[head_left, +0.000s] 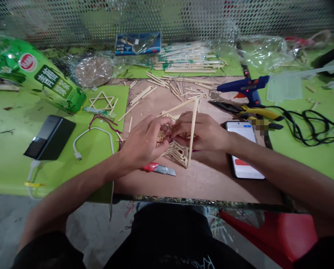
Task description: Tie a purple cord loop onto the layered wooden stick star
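A structure of thin wooden sticks (193, 130) stands on the brown board between my hands, with stacked layers low down and a triangular frame rising at the right. My left hand (144, 144) reaches in from the left, thumb and fingers closed on a thin dark red cord (171, 141) inside the structure. From the other side my right hand (202, 130) pinches at the same cord, its fingertips close to the left ones. The fingers partly hide the cord and the middle of the structure. Just below lies a utility knife (165, 170) with a red handle.
A blue glue gun (243, 89), yellow-handled pliers (250, 111) and a phone (245, 149) lie to the right. Loose sticks (141, 96) are strewn behind. At left are a green drink bottle (43, 76), a power bank (50, 137), a white cable (111, 134) and a stick star (102, 101).
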`<state>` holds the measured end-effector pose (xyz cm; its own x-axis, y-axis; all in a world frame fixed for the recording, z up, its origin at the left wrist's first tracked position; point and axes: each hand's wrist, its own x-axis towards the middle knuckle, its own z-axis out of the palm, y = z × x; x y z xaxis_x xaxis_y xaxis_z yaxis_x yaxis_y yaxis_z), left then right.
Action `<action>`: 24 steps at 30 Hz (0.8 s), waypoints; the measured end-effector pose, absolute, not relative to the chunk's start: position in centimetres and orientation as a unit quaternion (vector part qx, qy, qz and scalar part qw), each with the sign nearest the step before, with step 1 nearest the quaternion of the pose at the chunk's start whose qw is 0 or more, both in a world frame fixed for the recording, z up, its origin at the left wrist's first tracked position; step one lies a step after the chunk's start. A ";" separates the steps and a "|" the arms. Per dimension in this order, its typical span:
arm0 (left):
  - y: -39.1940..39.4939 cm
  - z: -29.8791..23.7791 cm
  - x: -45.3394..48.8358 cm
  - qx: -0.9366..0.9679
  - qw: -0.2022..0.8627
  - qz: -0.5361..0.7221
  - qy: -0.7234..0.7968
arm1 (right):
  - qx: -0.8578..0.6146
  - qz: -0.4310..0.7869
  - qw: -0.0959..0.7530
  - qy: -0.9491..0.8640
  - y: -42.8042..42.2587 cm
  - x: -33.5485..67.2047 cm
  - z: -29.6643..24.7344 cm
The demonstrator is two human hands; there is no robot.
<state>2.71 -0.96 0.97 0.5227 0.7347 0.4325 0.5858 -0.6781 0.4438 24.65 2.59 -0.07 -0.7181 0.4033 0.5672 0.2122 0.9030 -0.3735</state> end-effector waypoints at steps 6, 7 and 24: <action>-0.9 1.1 2.5 0.849 0.192 0.289 0.398 | -0.176 0.158 0.332 -0.913 2.6 24.7 -0.2; -0.9 1.1 2.4 0.843 0.215 0.285 0.403 | -0.174 0.157 0.333 -0.914 2.6 24.7 -0.2; -0.6 0.6 2.4 0.816 0.278 0.286 0.419 | -0.179 0.215 0.296 -0.913 2.8 24.9 0.2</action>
